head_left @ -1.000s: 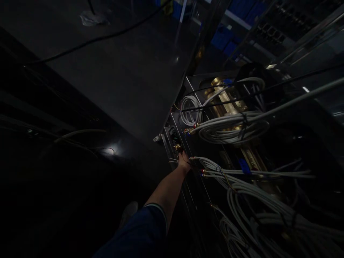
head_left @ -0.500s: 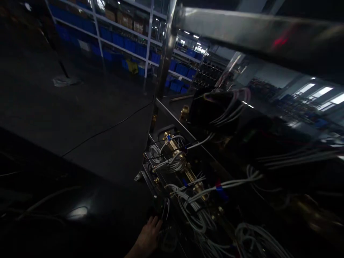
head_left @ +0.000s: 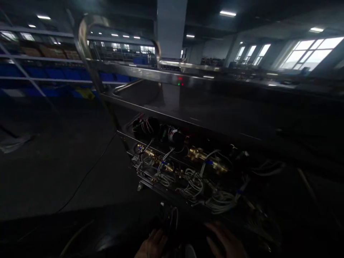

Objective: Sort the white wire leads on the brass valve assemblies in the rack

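At the bottom edge my left hand (head_left: pixel 152 245) has its fingers bent over a dark object that I cannot make out in the gloom. Beside those fingertips runs a thin light cable loop (head_left: pixel 174 218). My right hand (head_left: pixel 227 242) is further right, thumb and fingers apart, with nothing visible between them. In front of both hands, a metal cart's lower shelves carry brass fittings (head_left: pixel 206 157) and coiled grey cables (head_left: pixel 223 202). The space between the hands is too dark to read fully.
The cart's top shelf (head_left: pixel 215 107) spans the view, with a bent tube handle (head_left: pixel 82 39) at its left. A black cord (head_left: pixel 87 173) trails across the floor. Racks with blue bins (head_left: pixel 57 73) stand behind at left. A pillar (head_left: pixel 170 28) rises at the back.
My view has levelled and lifted, bringing the cart's top shelf and the windows into sight. My right hand has come into view at the bottom; my left hand stays low near the dark object.
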